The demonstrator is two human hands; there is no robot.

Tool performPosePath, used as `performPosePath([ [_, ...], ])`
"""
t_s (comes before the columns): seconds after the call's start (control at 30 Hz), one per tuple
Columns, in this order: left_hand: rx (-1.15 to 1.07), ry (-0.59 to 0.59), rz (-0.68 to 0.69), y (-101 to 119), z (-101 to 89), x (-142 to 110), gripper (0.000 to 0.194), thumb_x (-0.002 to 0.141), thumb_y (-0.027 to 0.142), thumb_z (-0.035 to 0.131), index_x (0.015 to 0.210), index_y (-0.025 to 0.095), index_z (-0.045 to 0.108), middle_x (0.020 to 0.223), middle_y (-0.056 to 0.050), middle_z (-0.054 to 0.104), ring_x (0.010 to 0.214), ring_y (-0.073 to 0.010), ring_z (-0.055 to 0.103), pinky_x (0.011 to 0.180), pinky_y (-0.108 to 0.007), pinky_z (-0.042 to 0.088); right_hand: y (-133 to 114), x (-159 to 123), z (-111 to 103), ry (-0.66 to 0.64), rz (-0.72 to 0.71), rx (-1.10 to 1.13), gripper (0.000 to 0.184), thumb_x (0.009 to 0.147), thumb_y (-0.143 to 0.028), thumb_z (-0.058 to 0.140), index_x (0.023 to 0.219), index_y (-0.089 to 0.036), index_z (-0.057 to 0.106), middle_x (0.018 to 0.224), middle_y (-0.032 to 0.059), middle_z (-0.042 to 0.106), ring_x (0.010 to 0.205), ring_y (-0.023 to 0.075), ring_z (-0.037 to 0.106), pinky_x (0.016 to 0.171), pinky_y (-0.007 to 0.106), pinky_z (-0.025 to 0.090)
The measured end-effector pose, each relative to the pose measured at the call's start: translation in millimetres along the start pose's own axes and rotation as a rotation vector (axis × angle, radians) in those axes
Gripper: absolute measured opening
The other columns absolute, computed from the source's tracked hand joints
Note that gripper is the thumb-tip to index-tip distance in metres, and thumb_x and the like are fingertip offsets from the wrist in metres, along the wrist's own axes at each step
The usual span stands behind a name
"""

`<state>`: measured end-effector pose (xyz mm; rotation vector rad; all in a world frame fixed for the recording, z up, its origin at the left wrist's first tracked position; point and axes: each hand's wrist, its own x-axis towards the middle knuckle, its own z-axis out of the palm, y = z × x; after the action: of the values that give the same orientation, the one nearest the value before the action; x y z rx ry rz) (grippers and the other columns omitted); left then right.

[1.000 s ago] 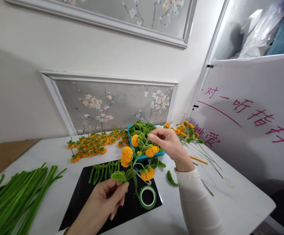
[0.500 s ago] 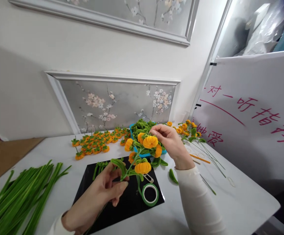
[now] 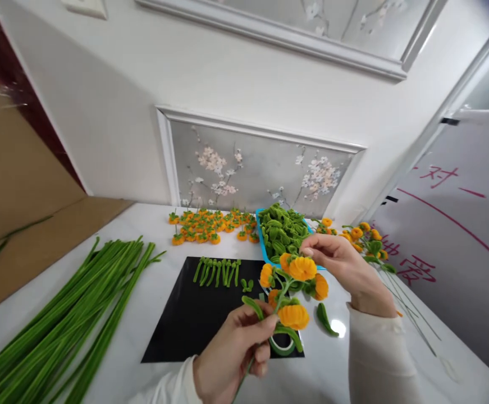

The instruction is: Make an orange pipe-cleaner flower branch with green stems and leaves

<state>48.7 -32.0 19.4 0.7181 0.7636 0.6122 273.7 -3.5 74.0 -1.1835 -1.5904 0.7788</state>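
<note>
The lowest bloom (image 3: 293,318) of the flower spray (image 3: 302,270) and a leaf (image 3: 290,338) hide much of the tape roll (image 3: 283,352), while the spray's stem (image 3: 247,370) leaves by the bottom edge (the left sleeve (image 3: 177,387) does too). The right hand (image 3: 349,266) may be touching the spray's top, though overlap obscures any contact. Picture edges crop the green strips (image 3: 76,314) and red writing (image 3: 438,177).

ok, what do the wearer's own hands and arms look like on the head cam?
Left hand and right hand: both bare, no gloves, no rings visible. Left sleeve and right sleeve: long, off-white, ending at the wrist, lightly creased. No cables or markings visible on either.
</note>
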Motion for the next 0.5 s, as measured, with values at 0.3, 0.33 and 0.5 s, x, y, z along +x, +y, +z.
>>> performPosePath([
  [0.3, -0.204, 0.110, -0.108, -3, -12.6, 13, 0.028, 0.068, 0.022, 0.076, 0.087, 0.016, 0.056, 0.071, 0.004, 0.054, 0.044, -0.0001, 0.042, 0.038, -0.011, 0.028, 19, 10, 5, -0.083, 0.043, -0.148, 0.020, 0.081, -0.038, 0.058, 0.083, -0.019, 0.064, 0.073, 0.0016, 0.060, 0.064, 0.0130, 0.054, 0.057, 0.023, 0.042],
  [0.33, -0.212, 0.109, -0.124, -4, -12.9, 14, 0.029, 0.068, 0.021, 0.075, 0.089, 0.016, 0.056, 0.071, 0.004, 0.054, 0.044, 0.0000, 0.042, 0.038, -0.011, 0.028, 21, 10, 6, -0.084, 0.049, -0.153, 0.019, 0.081, -0.037, 0.058, 0.083, -0.019, 0.064, 0.073, 0.0016, 0.060, 0.064, 0.0130, 0.054, 0.057, 0.023, 0.043],
  [0.5, -0.221, 0.185, -0.137, -5, -12.8, 16, 0.025, 0.069, 0.014, 0.073, 0.087, 0.015, 0.056, 0.062, 0.006, 0.054, 0.042, -0.0010, 0.044, 0.038, -0.011, 0.034, 28, 11, 9, -0.066, 0.058, -0.180, 0.016, 0.080, -0.033, 0.059, 0.080, -0.019, 0.065, 0.071, 0.0012, 0.060, 0.063, 0.0130, 0.053, 0.055, 0.023, 0.042],
])
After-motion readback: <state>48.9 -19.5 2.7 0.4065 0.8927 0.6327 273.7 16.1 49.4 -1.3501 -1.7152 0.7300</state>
